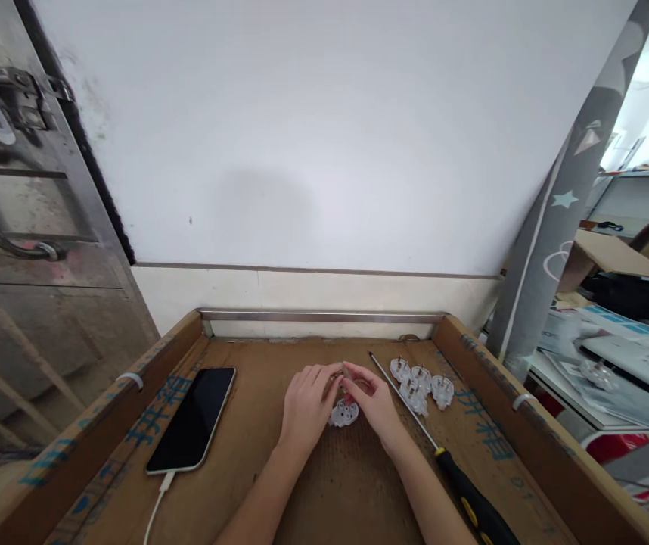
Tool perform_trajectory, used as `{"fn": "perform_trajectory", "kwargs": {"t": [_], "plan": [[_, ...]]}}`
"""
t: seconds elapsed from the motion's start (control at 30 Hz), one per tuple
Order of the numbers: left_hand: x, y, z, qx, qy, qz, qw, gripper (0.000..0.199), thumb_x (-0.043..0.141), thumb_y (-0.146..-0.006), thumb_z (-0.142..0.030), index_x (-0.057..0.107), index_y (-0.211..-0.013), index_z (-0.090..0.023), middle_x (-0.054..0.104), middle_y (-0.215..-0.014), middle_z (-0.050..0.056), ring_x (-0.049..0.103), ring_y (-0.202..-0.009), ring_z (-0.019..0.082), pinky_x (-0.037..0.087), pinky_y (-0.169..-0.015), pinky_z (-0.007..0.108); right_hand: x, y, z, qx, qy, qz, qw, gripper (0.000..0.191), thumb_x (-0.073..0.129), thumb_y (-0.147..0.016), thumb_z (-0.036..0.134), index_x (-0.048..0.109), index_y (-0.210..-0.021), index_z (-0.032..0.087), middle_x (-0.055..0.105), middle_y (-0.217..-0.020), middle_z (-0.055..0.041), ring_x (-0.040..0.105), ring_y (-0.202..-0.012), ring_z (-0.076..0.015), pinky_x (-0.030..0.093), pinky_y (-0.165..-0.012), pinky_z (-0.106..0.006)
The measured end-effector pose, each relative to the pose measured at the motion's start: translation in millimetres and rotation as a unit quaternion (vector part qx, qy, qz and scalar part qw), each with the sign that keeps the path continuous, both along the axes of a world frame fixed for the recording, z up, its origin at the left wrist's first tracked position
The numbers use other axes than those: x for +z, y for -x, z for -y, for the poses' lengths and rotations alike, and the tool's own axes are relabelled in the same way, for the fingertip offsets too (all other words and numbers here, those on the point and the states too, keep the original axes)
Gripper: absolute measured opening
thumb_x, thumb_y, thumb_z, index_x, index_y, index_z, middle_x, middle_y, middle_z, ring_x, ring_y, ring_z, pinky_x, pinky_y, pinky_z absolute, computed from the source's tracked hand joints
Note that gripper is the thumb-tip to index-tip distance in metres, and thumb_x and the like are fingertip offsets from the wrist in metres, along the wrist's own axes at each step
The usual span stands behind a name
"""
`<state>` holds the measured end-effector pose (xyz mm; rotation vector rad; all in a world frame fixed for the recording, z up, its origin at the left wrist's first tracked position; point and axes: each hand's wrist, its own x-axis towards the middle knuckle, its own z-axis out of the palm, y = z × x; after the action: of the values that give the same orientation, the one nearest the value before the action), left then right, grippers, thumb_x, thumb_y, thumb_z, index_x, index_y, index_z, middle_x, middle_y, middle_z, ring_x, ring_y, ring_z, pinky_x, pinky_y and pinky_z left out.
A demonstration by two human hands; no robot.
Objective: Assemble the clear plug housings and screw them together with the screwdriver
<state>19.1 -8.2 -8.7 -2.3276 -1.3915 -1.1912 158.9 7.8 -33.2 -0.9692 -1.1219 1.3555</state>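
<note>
From my remote view, I see the two bare hands close together in the middle, and between them is a small part of clear plastic with a little metal shine (343,377), but the hands hide most of it. The left hand (307,405) and the right hand (373,397) are curved toward each other, and their fingers (358,376) are clenched on this small part from both sides. Just under the hands, touching the right hand's wrist side, lies a round transparent plastic plug body (344,413) with a pink-red spot near it. To the right are four transparent plastic plug bodies with metal pins (415,386), lying close together. Between them and the right hand is a long thin screwdriver with a black and yellow handle (475,503). All of this is on a shallow brown cardboard tray with blue printed characters (529,446). On the left of the tray is a black smartphone (191,420) with a white charging cable (157,515). Beyond the tray stands a white wall (324,136).
</note>
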Motion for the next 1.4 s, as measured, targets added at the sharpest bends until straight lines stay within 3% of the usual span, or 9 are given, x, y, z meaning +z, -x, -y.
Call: {"fn": "perform_trajectory", "kwargs": {"t": [0.17, 0.33, 0.43, 0.57, 0.77, 1.03, 1.23, 1.4], "plan": [[0.5, 0, 0, -0.017, 0.001, 0.046, 0.999, 0.013, 0.047, -0.091, -0.026, 0.059, -0.094, -0.021, 0.067, -0.091, 0.002, 0.061, -0.084, 0.018, 0.047, -0.073, 0.031, 7.8, 0, 4, 0.029, 0.036, -0.044, 0.998, 0.026, 0.055, -0.086, 0.025, 0.055, -0.109, 0.012, 0.059, -0.092, -0.0031, 0.055, -0.068, -0.007, 0.05, -0.06, -0.022], [6.2, -1, 3, -0.043, 0.018, 0.067, 0.997, 0.022, 0.045, -0.092, -0.027, 0.059, -0.109, -0.023, 0.066, -0.104, 0.004, 0.059, -0.095, 0.018, 0.047, -0.083, 0.032, 15.0, -2, 9, 0.03, 0.065, -0.123, 0.99, 0.047, 0.074, -0.068, 0.032, 0.06, -0.109, 0.015, 0.064, -0.09, -0.0029, 0.055, -0.06, -0.0063, 0.05, -0.06, -0.023], [5.9, -1, 2, -0.011, 0.033, 0.112, 0.993, 0.027, 0.046, -0.092, -0.032, 0.056, -0.116, -0.022, 0.063, -0.11, 0.006, 0.057, -0.102, 0.019, 0.046, -0.088, 0.034, 17.4, -3, 10, 0.02, 0.073, -0.152, 0.985, 0.051, 0.077, -0.061, 0.036, 0.064, -0.106, 0.018, 0.065, -0.086, -0.002, 0.056, -0.059, -0.0069, 0.049, -0.06, -0.023], [2.5, 1, -1, 0.009, 0.083, 0.168, 0.982, 0.027, 0.045, -0.091, -0.035, 0.057, -0.112, -0.022, 0.064, -0.104, 0.005, 0.059, -0.098, 0.019, 0.048, -0.085, 0.035, 20.8, -3, 12, 0.017, 0.085, -0.164, 0.983, 0.051, 0.079, -0.058, 0.035, 0.066, -0.104, 0.018, 0.065, -0.08, -0.0011, 0.057, -0.058, -0.0076, 0.049, -0.059, -0.023], [0.8, -1, -4, 0.008, 0.131, 0.166, 0.977, 0.023, 0.055, -0.085, -0.039, 0.062, -0.1, -0.023, 0.066, -0.095, 0.003, 0.06, -0.091, 0.02, 0.048, -0.081, 0.036, 26.3, -2, 13, 0.012, 0.104, -0.164, 0.981, 0.052, 0.082, -0.051, 0.031, 0.066, -0.099, 0.017, 0.065, -0.077, -0.0013, 0.056, -0.054, -0.0082, 0.048, -0.055, -0.023], [-1.1, -1, -5, -0.025, 0.129, 0.175, 0.976, 0.022, 0.054, -0.086, -0.037, 0.062, -0.1, -0.022, 0.065, -0.092, 0.003, 0.06, -0.087, 0.018, 0.049, -0.078, 0.033, 23.1, -4, 10, 0.037, 0.131, -0.191, 0.972, 0.054, 0.081, -0.053, 0.038, 0.061, -0.099, 0.016, 0.066, -0.075, -0.0014, 0.057, -0.052, -0.009, 0.048, -0.053, -0.023], [-0.2, -3, -2, -0.059, 0.102, 0.14, 0.983, 0.021, 0.051, -0.088, -0.031, 0.062, -0.103, -0.023, 0.065, -0.095, 0.004, 0.061, -0.087, 0.017, 0.049, -0.08, 0.031, 16.9, -5, 12, 0.09, 0.179, -0.191, 0.961, 0.034, 0.065, -0.078, 0.031, 0.056, -0.105, 0.012, 0.063, -0.072, -0.0007, 0.058, -0.053, -0.0078, 0.049, -0.051, -0.021], [1.8, -2, -2, -0.069, 0.106, 0.148, 0.981, 0.02, 0.05, -0.089, -0.03, 0.062, -0.103, -0.023, 0.066, -0.096, 0.004, 0.061, -0.087, 0.016, 0.05, -0.08, 0.031, 23.6, -3, 17, 0.124, 0.157, -0.222, 0.954, 0.035, 0.074, -0.067, 0.036, 0.06, -0.09, 0.015, 0.063, -0.077, -0.0002, 0.06, -0.058, -0.0095, 0.046, -0.049, -0.019]]}}
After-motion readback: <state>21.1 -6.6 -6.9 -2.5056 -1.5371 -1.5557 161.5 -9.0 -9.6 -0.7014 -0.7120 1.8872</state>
